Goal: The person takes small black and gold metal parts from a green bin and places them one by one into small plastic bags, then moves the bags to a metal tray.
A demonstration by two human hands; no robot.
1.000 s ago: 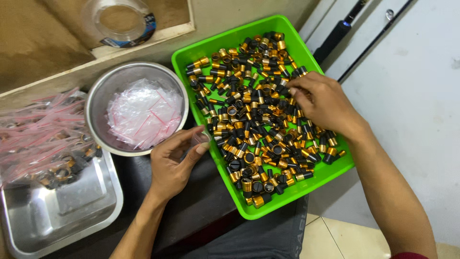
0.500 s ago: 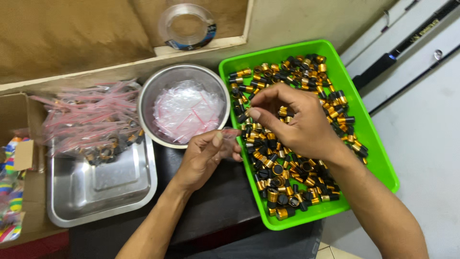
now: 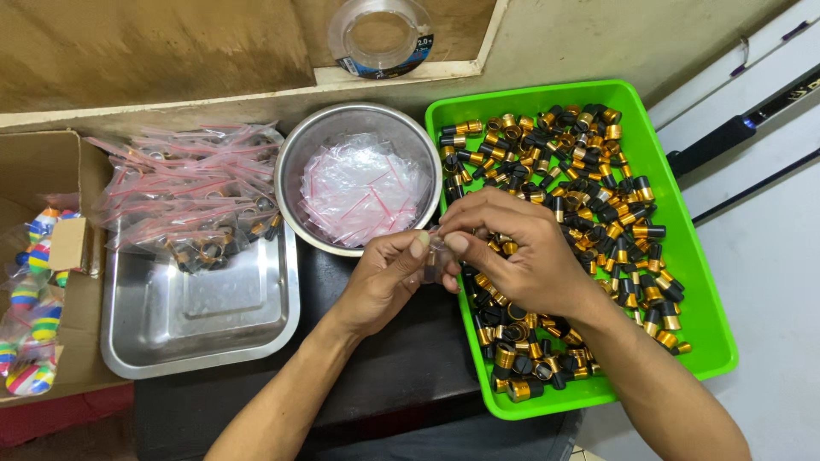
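Observation:
My left hand (image 3: 382,282) and my right hand (image 3: 521,252) meet over the near-left rim of a green tray (image 3: 696,282) filled with several black and gold ring parts (image 3: 598,179). Between the fingertips of both hands is a small clear zip bag (image 3: 434,260) with a dark part inside. A round steel bowl (image 3: 295,183) holding empty clear zip bags with red strips (image 3: 363,188) stands just beyond my left hand.
A rectangular steel tray (image 3: 196,316) at the left carries a heap of filled bags (image 3: 188,188). A cardboard box (image 3: 51,171) with colourful balls is at the far left. A spool of clear line (image 3: 380,34) lies on the wooden ledge behind. Dark rods (image 3: 726,137) lie at the right.
My right hand left the tray's parts and came to the left hand. Both now pinch the small bag. The view has shifted, so everything sits further right in the picture.

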